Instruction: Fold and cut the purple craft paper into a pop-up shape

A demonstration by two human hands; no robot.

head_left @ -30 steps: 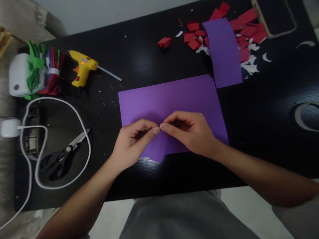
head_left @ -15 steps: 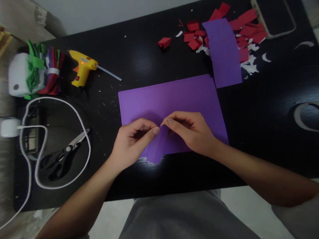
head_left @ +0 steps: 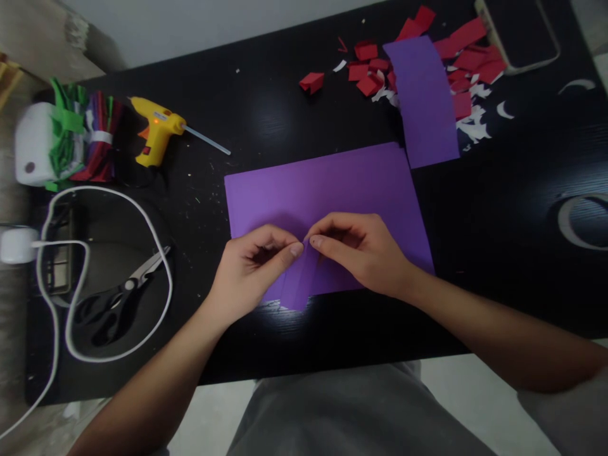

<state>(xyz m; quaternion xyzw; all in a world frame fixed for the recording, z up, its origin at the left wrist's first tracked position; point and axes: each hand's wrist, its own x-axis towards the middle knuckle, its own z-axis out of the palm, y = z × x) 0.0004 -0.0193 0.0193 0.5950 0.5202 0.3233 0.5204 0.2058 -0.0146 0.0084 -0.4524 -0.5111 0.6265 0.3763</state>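
Between my two hands is a narrow purple paper strip (head_left: 297, 285) with a lengthwise crease, its lower end reaching past the near edge of the purple sheets. My left hand (head_left: 259, 266) pinches the strip's upper end from the left with thumb and forefinger. From the right, my right hand (head_left: 358, 250) pinches the same end, its fingertips almost touching the left ones. Beneath both hands lie larger purple paper sheets (head_left: 313, 183), flat on the black table. Fingertips hide the strip's very top.
At the back right, a purple paper piece (head_left: 427, 101) overlaps red paper pieces (head_left: 470, 58) and white scraps, beside a phone (head_left: 520, 31). Leftward lie a yellow glue gun (head_left: 160, 130), scissors (head_left: 128, 288), a white cable (head_left: 164, 253) and tied paper bundles (head_left: 69, 130). A tape ring (head_left: 567, 221) sits right.
My right fingertips have shifted slightly down and left at the strip's upper end. My left hand has hardly moved, and the strip stays between both hands.
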